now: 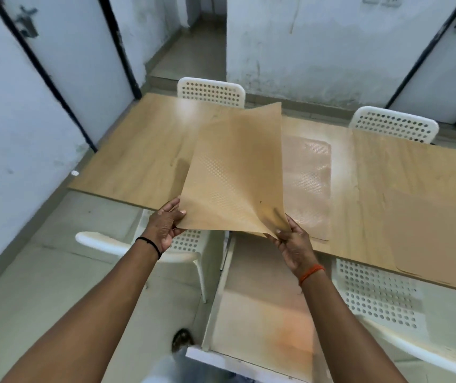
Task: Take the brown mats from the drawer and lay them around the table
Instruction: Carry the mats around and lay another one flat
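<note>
While both hands hold mat (235, 172), open drawer (262, 308) below, prob. empty.

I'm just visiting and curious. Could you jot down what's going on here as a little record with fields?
activity: laying brown mats around a wooden table
held mat: lifted over the table's near edge, gripped at its two near corners
left hand: pinches the left corner
right hand: pinches the right corner
mats already down: one in the middle, one at right
drawer: pulled open below the hands
seating: white perforated chairs
</note>
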